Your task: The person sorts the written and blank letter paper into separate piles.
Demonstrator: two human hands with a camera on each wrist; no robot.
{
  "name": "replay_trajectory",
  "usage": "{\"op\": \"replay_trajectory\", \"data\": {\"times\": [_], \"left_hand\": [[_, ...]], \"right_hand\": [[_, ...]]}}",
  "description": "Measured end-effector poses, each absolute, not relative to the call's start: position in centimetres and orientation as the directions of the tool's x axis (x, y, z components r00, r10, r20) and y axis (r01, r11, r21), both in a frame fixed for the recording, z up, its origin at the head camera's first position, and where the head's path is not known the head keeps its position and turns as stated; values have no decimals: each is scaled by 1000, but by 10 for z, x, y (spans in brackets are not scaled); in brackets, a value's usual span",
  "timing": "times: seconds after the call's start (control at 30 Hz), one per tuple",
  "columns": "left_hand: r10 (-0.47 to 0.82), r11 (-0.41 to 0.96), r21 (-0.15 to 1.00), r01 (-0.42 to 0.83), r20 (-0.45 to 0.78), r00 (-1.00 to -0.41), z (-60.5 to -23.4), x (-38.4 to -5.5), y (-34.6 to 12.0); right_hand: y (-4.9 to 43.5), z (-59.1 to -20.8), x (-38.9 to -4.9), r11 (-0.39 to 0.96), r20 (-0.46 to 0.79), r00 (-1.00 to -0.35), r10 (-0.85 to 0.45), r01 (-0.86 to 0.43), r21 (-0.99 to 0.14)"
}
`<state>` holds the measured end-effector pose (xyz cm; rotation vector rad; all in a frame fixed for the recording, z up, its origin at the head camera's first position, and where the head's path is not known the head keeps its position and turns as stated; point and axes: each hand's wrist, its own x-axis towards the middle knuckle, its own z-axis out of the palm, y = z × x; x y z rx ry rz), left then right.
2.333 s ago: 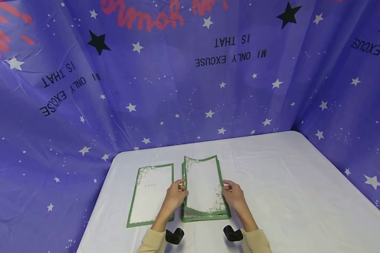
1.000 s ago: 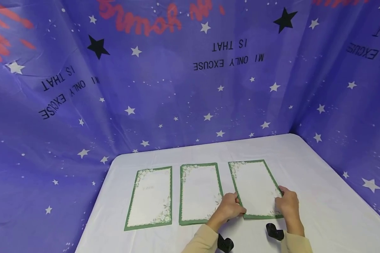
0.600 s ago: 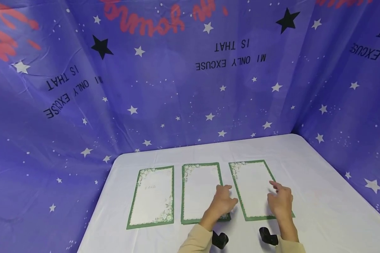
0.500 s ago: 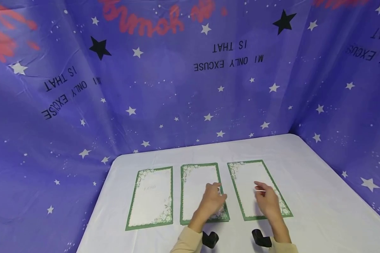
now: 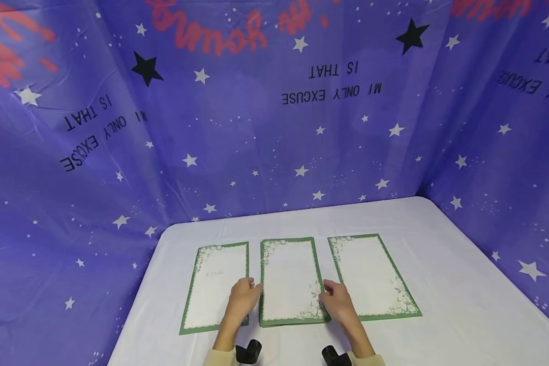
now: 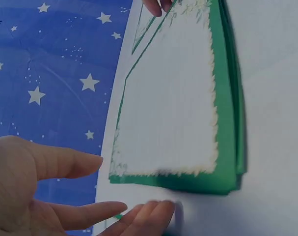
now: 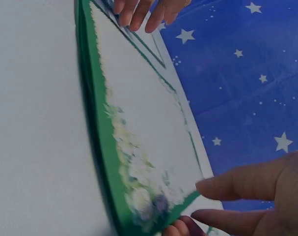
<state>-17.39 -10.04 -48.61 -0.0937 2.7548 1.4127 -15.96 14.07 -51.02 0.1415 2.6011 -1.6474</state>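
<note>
A stack of green-bordered paper sheets [image 5: 288, 279] with a white floral print lies in front of me; its layered edges show in the left wrist view. My left hand [image 5: 243, 300] is at the stack's left edge, over the right side of the left sheet [image 5: 206, 290]. In the left wrist view its thumb and fingers are spread apart, with a gap to the paper. My right hand [image 5: 338, 302] is by the stack's right edge, thumb and fingers parted around the border in the right wrist view. Contact there is unclear. Another matching sheet [image 5: 370, 277] lies to the right.
The sheets lie on a white-covered table [image 5: 462, 305]. A purple-blue cloth [image 5: 256, 127] with stars and lettering hangs behind and at both sides. Black wrist mounts [image 5: 248, 352] sit on the forearms near the table's front.
A sheet lifted from the stack by both hands was laid down at the right and let go. Both hands have since moved left, back to either side of the stack.
</note>
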Motion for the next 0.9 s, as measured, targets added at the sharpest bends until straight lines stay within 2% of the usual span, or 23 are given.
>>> {"op": "replay_trajectory", "data": {"times": [0.17, 0.4, 0.63, 0.73, 0.9], "left_hand": [[38, 511, 857, -71, -105, -994, -492, -174, -101], [43, 495, 869, -21, -48, -998, -495, -173, -96], [-27, 576, 817, -37, -26, -999, -492, -170, -88], [-54, 572, 818, -55, -29, -998, -491, -168, -85], [-10, 425, 902, -75, -78, -997, -486, -164, -81]], "right_hand": [[139, -512, -163, 447, -61, -994, 91, 96, -890], [136, -514, -166, 468, -33, -994, 108, 80, -880], [130, -515, -165, 537, 89, -984, 157, 10, -843], [128, -515, -165, 506, 100, -981, 168, -1, -862], [132, -511, -165, 391, 14, -986, 166, 53, -919]]}}
